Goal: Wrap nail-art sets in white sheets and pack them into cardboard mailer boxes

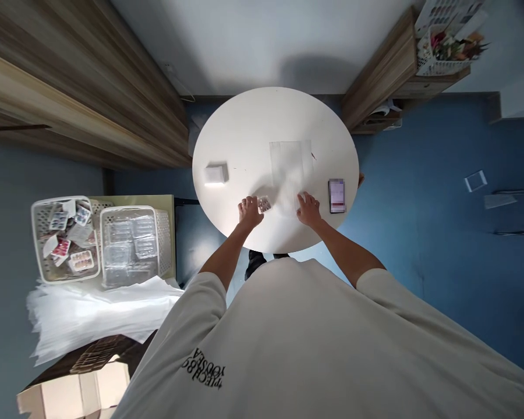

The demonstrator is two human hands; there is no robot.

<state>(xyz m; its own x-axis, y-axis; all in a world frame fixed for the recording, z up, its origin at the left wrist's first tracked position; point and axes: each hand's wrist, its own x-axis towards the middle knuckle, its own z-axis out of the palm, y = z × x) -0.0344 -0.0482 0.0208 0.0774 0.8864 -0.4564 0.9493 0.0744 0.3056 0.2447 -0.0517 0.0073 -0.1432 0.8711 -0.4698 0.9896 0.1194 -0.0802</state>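
Note:
My left hand [249,210] rests on the round white table [244,128] with its fingers curled on a small clear case of coloured nail tips [264,203]. My right hand [308,208] lies with fingers spread on the near corner of a clear plastic bag [290,166] that lies flat on the table. The two hands are a short way apart near the table's front edge.
A phone [337,195] with a lit screen lies right of my right hand. A small white box [215,174] sits at the table's left. Two baskets, one with nail sets [65,238] and one with clear cases [128,244], stand on a low surface at left, above a stack of clear bags [91,317].

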